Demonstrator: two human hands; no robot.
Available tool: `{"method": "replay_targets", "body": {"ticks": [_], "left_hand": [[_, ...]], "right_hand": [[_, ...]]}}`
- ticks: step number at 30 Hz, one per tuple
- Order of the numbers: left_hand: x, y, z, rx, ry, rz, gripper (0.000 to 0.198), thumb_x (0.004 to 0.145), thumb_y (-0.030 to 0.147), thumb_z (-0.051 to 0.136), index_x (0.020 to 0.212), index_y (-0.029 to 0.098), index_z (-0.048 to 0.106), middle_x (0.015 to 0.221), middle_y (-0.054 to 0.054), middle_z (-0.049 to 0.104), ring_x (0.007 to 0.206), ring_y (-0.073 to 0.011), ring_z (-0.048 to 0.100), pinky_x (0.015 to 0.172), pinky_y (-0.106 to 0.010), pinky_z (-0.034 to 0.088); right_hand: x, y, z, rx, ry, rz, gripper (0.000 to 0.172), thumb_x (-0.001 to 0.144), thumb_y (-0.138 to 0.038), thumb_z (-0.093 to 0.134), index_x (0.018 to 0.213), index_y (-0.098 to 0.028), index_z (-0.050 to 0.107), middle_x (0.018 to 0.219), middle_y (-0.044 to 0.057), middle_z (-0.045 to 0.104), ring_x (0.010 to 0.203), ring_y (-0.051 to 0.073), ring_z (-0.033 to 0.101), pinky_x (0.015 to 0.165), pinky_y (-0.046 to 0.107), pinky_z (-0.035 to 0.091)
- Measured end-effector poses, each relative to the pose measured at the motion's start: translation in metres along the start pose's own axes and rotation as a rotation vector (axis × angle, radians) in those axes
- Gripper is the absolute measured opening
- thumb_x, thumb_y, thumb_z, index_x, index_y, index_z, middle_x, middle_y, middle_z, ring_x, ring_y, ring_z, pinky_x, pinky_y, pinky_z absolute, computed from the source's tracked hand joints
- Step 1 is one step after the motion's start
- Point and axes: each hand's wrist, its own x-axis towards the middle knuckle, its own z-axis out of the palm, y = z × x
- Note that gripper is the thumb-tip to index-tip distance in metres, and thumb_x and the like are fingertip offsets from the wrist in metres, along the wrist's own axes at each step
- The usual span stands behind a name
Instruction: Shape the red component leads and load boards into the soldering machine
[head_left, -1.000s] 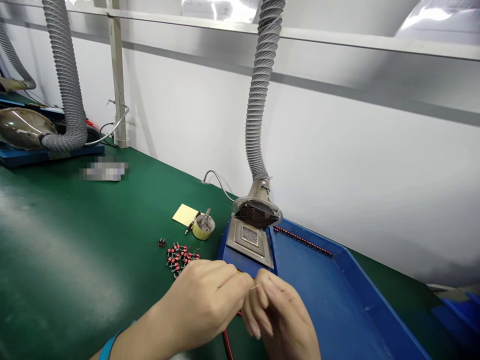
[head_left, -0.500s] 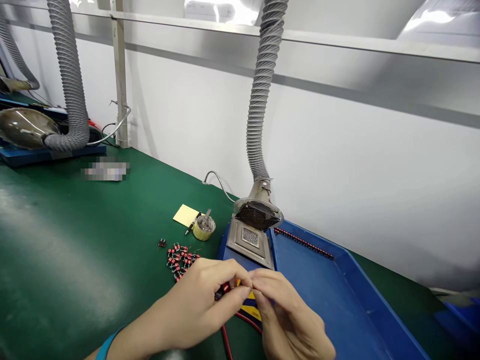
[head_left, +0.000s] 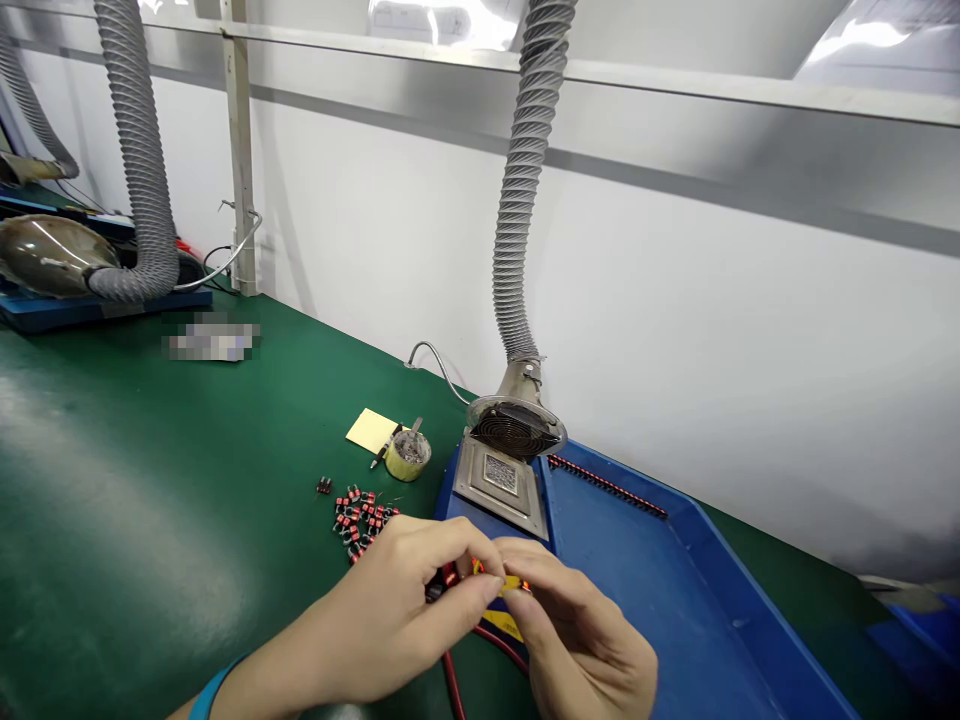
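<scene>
I see the two hands meeting low in front of me, fingertips close together above the green table (head_left: 165,480). The right hand (head_left: 592,630) is pinching a small red-and-black part (head_left: 524,587) between thumb and forefinger, just beside the fingertips of the left hand (head_left: 405,610). The left thumb and forefinger are drawn together too, but I cannot tell from here what they grip, if anything. Some red and black shows through the gap in that hand (whether in the palm or behind it, I can't make out). Just beyond the left hand I have a loose pile of similar parts (head_left: 360,520), with one cluster (head_left: 324,486) a little apart. Near them sit a yellow round container (head_left: 409,457), a pen (head_left: 382,452) and a yellow paper pad (head_left: 369,430). Ahead of the fingers stands a blue machine with a metal plate (head_left: 480,490), under a hood (head_left: 517,425) on a ribbed hose (head_left: 517,220). To its right lies a blue tray (head_left: 637,590), with a long row of red-and-black pieces (head_left: 609,486) along its far edge.
</scene>
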Motion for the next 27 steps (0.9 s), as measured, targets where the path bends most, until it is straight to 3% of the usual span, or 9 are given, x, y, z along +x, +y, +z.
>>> {"method": "replay_targets", "body": {"ticks": [3,4,6,9,11,14,17,24,27], "left_hand": [[0.002,-0.003,0.005,0.127,0.033,0.140,0.016,0.095,0.014,0.046,0.084,0.017,0.057,0.072,0.003,0.059,0.063,-0.0091,0.052,0.060,-0.018,0.040],[0.002,-0.005,0.007,0.222,0.056,0.222,0.018,0.095,0.013,0.044,0.084,0.016,0.058,0.071,0.001,0.060,0.061,-0.0103,0.052,0.059,-0.020,0.039],[0.003,-0.008,0.011,0.414,0.100,0.369,0.026,0.095,0.010,0.038,0.080,0.013,0.059,0.065,-0.001,0.058,0.055,-0.0122,0.047,0.053,-0.024,0.036],[0.004,-0.011,0.013,0.420,0.126,0.395,0.027,0.095,0.009,0.037,0.078,0.013,0.059,0.062,0.000,0.057,0.053,-0.0122,0.046,0.052,-0.025,0.035],[0.004,-0.011,0.011,0.227,0.112,0.273,0.021,0.095,0.011,0.043,0.082,0.014,0.059,0.068,0.001,0.060,0.058,-0.0103,0.050,0.056,-0.021,0.038],[0.004,-0.008,0.006,-0.022,0.058,0.051,0.014,0.093,0.013,0.049,0.083,0.017,0.059,0.073,0.004,0.061,0.063,-0.0076,0.051,0.059,-0.017,0.038],[0.004,-0.007,0.004,-0.113,0.030,-0.043,0.013,0.093,0.016,0.051,0.082,0.018,0.058,0.069,0.005,0.058,0.062,-0.0073,0.049,0.060,-0.017,0.036],[0.004,-0.010,0.005,-0.059,-0.002,-0.045,0.014,0.093,0.017,0.050,0.083,0.018,0.058,0.069,0.004,0.059,0.062,-0.0091,0.051,0.058,-0.018,0.038],[0.004,-0.013,0.009,0.192,0.051,0.156,0.018,0.095,0.014,0.044,0.085,0.016,0.058,0.074,0.000,0.063,0.063,-0.0111,0.055,0.060,-0.021,0.040]], "right_hand": [[-0.002,0.000,0.005,-0.089,0.081,-0.083,0.019,0.087,-0.011,0.059,0.090,-0.025,0.071,0.083,0.003,0.070,0.080,0.018,0.066,0.072,0.028,0.052],[-0.002,0.000,0.007,-0.081,0.100,-0.019,0.015,0.089,-0.015,0.058,0.082,-0.023,0.069,0.077,0.003,0.068,0.073,0.017,0.064,0.067,0.027,0.050],[0.000,0.000,0.008,0.071,0.056,0.206,0.026,0.092,-0.027,0.055,0.067,-0.020,0.060,0.059,0.001,0.059,0.054,0.014,0.055,0.052,0.024,0.044],[0.005,0.002,0.005,0.445,-0.080,0.416,0.041,0.094,-0.035,0.050,0.056,-0.020,0.050,0.039,-0.003,0.044,0.037,0.011,0.040,0.040,0.023,0.036],[0.008,0.003,0.002,0.475,-0.052,0.332,0.040,0.094,-0.035,0.051,0.058,-0.019,0.057,0.043,-0.001,0.052,0.042,0.012,0.049,0.046,0.024,0.044],[0.008,0.005,0.000,0.196,0.043,0.126,0.009,0.087,-0.025,0.066,0.081,-0.022,0.072,0.071,0.004,0.069,0.070,0.017,0.066,0.064,0.025,0.054],[0.005,0.007,0.003,0.037,0.085,-0.023,0.022,0.082,-0.009,0.068,0.092,-0.027,0.073,0.081,0.003,0.072,0.078,0.018,0.068,0.068,0.027,0.056],[0.000,0.006,0.008,-0.143,0.111,-0.164,0.026,0.082,-0.004,0.062,0.092,-0.026,0.073,0.082,0.003,0.070,0.078,0.019,0.066,0.069,0.030,0.053],[0.001,0.003,0.007,-0.152,0.119,0.035,0.012,0.088,-0.019,0.061,0.078,-0.021,0.068,0.070,0.003,0.065,0.064,0.015,0.061,0.058,0.025,0.048]]}}
